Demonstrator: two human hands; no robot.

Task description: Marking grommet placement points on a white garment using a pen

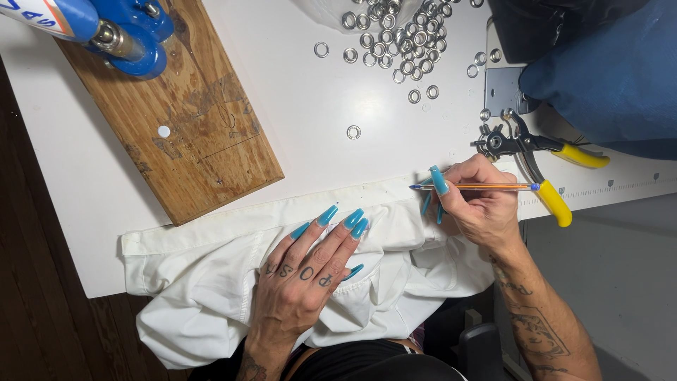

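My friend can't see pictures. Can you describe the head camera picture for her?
A right hand holds a pen over white cloth that the left hand presses flat on a table. Metal rings, yellow-handled pliers and a wooden board lie nearby.

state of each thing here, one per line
left hand: flat, pressing the cloth
right hand: gripping the pen
pen: held level, tip at the cloth edge
cloth: bunched, hanging off the table
pliers: lying open, untouched
eyelets: loose, scattered

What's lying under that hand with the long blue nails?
The left hand rests flat on bunched white fabric, which lies over the edge of the white table. What the cloth beneath the palm looks like stays covered.
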